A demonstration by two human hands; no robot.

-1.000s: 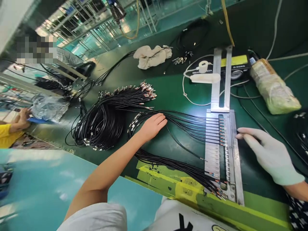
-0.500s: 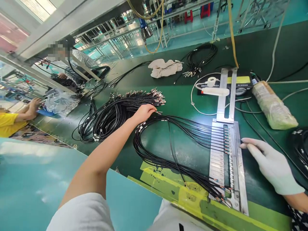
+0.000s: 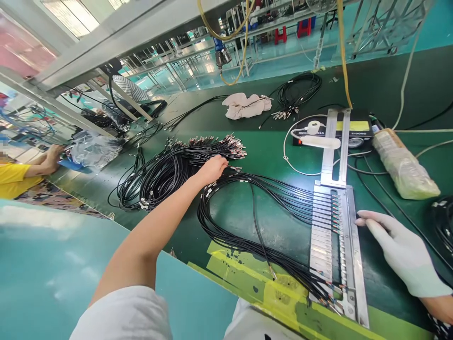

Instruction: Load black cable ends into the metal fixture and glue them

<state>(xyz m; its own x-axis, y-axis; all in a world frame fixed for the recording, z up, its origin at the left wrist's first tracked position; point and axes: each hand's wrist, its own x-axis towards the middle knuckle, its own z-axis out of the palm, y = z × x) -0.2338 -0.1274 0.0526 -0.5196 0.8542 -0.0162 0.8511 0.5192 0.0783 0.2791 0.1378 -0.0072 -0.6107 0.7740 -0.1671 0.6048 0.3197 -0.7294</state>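
My bare left hand [image 3: 212, 170] is closed in a pinch at the edge of a big heap of black cables [image 3: 170, 172]. A thin cable end shows by its fingertips; the fingers partly hide the grip. My right hand [image 3: 403, 248], in a white glove, has thumb and forefinger together beside the metal fixture [image 3: 356, 255]. Whatever may be between those fingertips is too small to make out. A looped bundle of black cables [image 3: 230, 241] runs to the fixture. Several of its stripped, coloured ends sit in a row of slots, and others lie across the lower end.
Behind the fixture stands a black box [image 3: 361, 137] with a white lamp [image 3: 320, 141] before it. A wrapped roll [image 3: 405, 163] lies right. Farther back are a white cloth [image 3: 246, 106] and coiled cables [image 3: 300, 89]. A co-worker in yellow [image 3: 16, 179] sits left.
The view has tilted slightly, so the bench sits a little lower and further right. Both hands keep nearly the same places, still pinched.
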